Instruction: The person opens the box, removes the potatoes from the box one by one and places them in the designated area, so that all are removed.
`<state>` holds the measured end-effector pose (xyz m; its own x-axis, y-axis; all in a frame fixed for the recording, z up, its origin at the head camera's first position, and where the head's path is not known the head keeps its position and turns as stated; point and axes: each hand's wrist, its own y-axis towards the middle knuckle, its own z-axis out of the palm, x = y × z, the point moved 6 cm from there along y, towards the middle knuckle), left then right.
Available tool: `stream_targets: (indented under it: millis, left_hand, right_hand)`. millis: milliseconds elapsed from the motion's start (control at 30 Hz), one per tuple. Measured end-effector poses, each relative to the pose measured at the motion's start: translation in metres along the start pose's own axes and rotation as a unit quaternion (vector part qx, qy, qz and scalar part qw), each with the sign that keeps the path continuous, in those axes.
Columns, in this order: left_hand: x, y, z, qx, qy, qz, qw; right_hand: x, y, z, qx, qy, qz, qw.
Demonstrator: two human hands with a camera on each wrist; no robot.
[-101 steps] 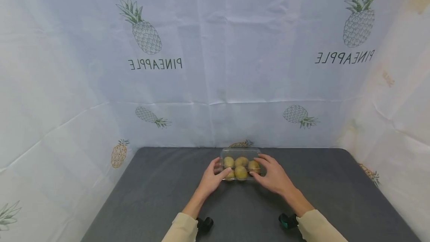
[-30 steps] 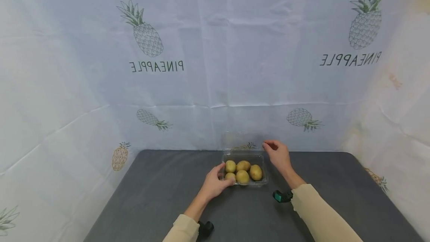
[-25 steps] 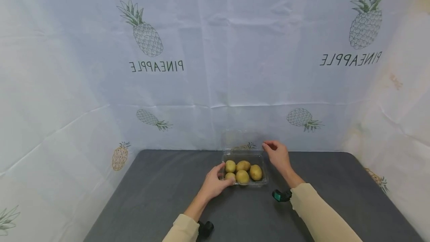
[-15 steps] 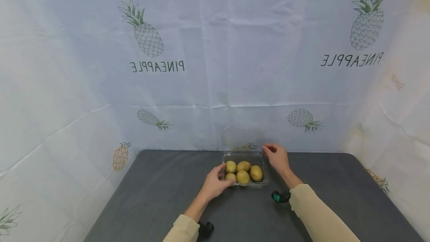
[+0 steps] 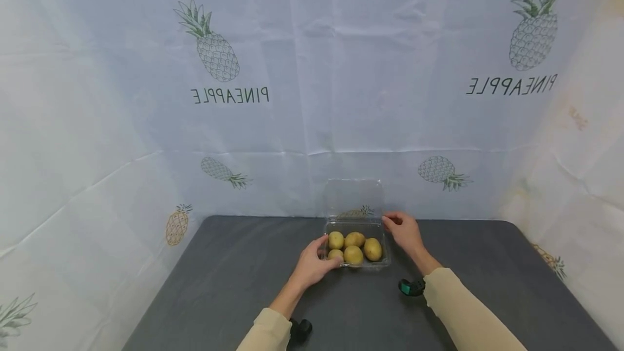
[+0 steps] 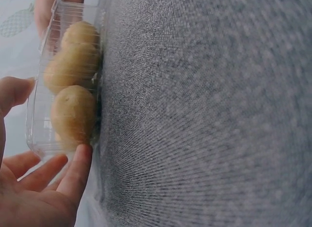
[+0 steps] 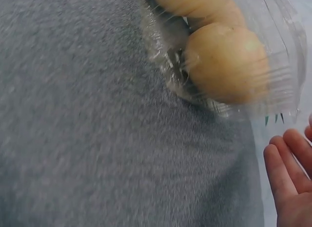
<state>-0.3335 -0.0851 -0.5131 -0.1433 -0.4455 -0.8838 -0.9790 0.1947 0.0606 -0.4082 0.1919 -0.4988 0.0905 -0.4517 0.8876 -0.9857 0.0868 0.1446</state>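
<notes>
My left hand gripping left end of one clear clamshell box; right hand loosely curled, holding nothing, beside its right rear corner. Five potatoes sitting inside, lid standing open. Box sitting near table's far edge, middle.

Two bare hands, long beige sleeves, small wrist-worn cameras (black on the left, teal-green on the right)

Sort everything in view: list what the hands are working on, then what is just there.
In hand:
clear plastic box, lid up
potatoes inside it
left hand gripping the box's left end
right hand beside its far right corner

Just there:
grey table
pineapple-print sheet
</notes>
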Motion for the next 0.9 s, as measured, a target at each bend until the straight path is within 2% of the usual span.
stream_targets:
  millis: [433,700,900]
  left_hand:
    - [0.0,0.0,-0.003,0.002,0.001,-0.004,1.0]
    - [-0.003,0.0,-0.002,0.007,-0.001,-0.001,1.0]
    - [-0.003,-0.001,-0.001,0.008,-0.008,-0.008,0.9999]
  right_hand:
    - [0.01,-0.016,-0.016,0.011,-0.065,-0.051,0.997]
    - [0.026,-0.027,-0.023,0.038,-0.082,-0.081,0.993]
    - [0.041,-0.037,-0.019,0.064,-0.089,-0.106,0.988]
